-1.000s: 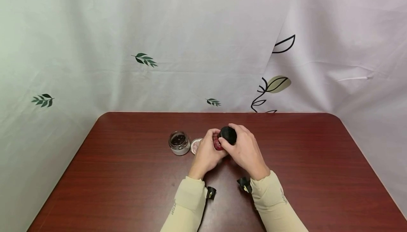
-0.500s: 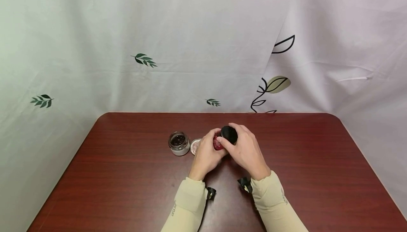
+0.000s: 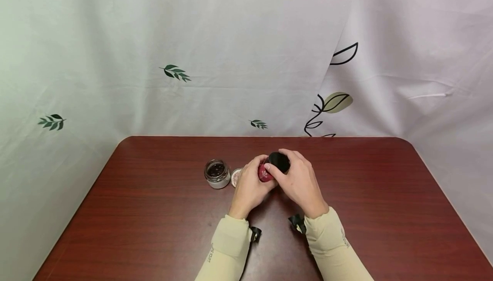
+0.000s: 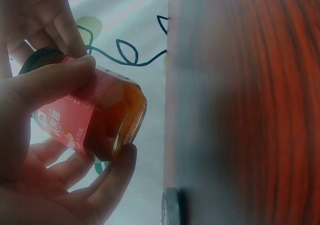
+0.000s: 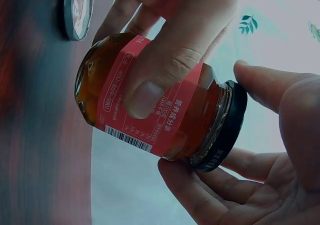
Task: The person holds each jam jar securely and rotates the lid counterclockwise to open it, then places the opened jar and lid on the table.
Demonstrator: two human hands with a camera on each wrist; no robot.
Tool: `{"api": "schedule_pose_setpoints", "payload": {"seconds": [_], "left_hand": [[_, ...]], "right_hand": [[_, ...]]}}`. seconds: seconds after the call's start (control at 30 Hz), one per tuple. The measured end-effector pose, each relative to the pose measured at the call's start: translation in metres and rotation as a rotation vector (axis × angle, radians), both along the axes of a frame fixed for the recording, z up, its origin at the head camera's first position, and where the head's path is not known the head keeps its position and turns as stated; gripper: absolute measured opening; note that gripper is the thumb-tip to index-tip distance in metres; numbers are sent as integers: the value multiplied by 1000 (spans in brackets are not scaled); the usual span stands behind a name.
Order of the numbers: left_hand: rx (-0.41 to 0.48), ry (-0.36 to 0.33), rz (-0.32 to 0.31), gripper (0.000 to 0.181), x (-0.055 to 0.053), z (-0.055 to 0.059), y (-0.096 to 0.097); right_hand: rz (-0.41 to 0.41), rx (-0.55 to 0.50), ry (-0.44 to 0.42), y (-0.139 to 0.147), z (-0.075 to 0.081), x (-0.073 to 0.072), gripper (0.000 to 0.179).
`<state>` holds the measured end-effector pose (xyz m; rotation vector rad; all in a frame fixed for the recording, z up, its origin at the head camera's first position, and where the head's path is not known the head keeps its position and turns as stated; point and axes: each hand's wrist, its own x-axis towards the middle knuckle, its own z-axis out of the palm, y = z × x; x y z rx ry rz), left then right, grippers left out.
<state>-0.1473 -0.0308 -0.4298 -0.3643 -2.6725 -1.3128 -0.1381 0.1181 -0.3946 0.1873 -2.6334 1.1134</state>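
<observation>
My left hand (image 3: 250, 187) grips the body of a glass jar (image 5: 192, 110) above the table. The jar holds amber contents and has a red label (image 4: 75, 112) with printed text and a barcode. It is tilted, its black lid (image 3: 279, 162) towards my right hand (image 3: 302, 182). That hand's fingers and thumb curve around the lid, which sits on the jar's mouth. In the right wrist view the left thumb (image 5: 165, 80) presses across the label. The right thumb (image 5: 260, 85) is by the lid's edge, with other right fingers below it.
An uncovered glass jar (image 3: 217, 175) with dark contents and a pale lower band stands left of the hands. Beside it lies a round lid (image 3: 236, 177), partly hidden by the left hand. Dark red wooden table (image 3: 154, 221); white patterned cloth (image 3: 215, 58) hangs behind.
The jar's black lid and my right hand have shifted slightly to the right, and more of the red label shows. The left hand keeps its grip; the things on the table stay put.
</observation>
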Motion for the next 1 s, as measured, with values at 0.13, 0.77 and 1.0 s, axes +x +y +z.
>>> {"api": "schedule_pose_setpoints", "payload": {"seconds": [0.13, 0.77, 1.0], "left_hand": [[-4, 4, -4, 58, 0, 0, 0], [-31, 0, 11, 59, 2, 1, 1], [-30, 10, 7, 59, 3, 2, 1]], "right_hand": [[-7, 16, -9, 0, 1, 1, 58], [-18, 65, -23, -1, 4, 2, 56], [-5, 81, -18, -1, 4, 1, 57]]}}
